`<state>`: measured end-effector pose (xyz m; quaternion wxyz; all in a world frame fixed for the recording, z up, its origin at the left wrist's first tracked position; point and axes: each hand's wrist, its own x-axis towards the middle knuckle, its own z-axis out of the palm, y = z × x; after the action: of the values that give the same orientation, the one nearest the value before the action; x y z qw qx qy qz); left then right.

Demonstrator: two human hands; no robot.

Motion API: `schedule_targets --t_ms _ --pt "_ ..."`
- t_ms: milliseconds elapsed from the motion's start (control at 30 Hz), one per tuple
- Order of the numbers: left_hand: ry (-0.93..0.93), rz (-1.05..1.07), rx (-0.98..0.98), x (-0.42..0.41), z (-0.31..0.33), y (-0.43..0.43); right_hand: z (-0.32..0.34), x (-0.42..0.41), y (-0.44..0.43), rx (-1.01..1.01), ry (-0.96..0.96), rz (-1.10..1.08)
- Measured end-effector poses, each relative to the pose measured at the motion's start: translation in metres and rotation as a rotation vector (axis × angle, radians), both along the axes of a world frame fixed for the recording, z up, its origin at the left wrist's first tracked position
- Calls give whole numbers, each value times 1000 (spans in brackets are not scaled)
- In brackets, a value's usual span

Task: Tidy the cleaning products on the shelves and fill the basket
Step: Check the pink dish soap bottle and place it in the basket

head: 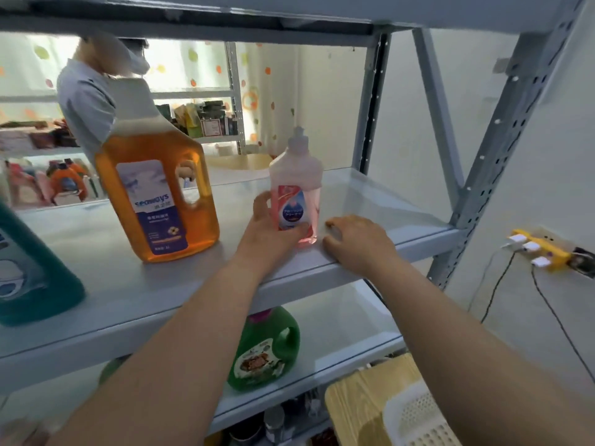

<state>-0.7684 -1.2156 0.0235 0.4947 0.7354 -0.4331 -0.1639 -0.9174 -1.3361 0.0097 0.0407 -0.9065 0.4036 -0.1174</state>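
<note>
Forearms reach up to the shelf (pixel 128 284), where the left hand (pixel 273 230) grasps the pink bottle (pixel 296 188) low down, thumb on its left side and fingers curled across the label; the bottle stands upright near the front edge. Just right of it the right hand (pixel 357 243) rests on the shelf, fingers loosely bent, holding nothing. Further left stand an orange jug (pixel 161 194) and a teal jug (pixel 29 268); a green jug (pixel 267 349) sits one level down, and a white basket (pixel 418 416) shows at bottom right.
</note>
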Motion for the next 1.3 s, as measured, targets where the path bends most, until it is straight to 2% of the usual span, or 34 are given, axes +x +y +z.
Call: schedule_targets --t_ms 67,300,433,500,600,667,767,900,967,1033,1133,1233,1300 --pt "54 36 -33 1 -4 -10 -3 -3 -3 -1 -40 23" --pt "3 44 -4 0 -8 -9 -21 -5 -2 -131 -135 56" --pt "-66 23 -11 -13 0 3 -35 -17 19 -157 -259 173" --pt "-17 -20 -38 -27 5 19 -34 -30 40 39 -479 206" --pt "158 -116 -146 -52 2 61 -28 -48 88 533 -956 236" --pt "250 -223 -187 -65 -7 95 -35 -54 124 694 -1130 257" --pt "440 -293 -166 -76 -32 146 -59 -58 175 826 -1185 228" --pt "567 -216 -95 -73 -80 200 -94 -62 242 909 -1158 92" --pt "756 -176 -59 -73 -100 222 -111 -60 270 984 -1152 -7" --pt "1018 -177 64 -76 -116 244 -122 -57 295 1117 -1164 -85" --pt "1258 -251 333 -86 -133 278 -133 -56 327 1320 -1252 -171" --pt "1290 -276 313 -93 -154 307 -138 -62 351 1388 -1211 -103" --pt "1147 -313 272 -92 -169 323 -144 -69 361 1424 -1193 -11"
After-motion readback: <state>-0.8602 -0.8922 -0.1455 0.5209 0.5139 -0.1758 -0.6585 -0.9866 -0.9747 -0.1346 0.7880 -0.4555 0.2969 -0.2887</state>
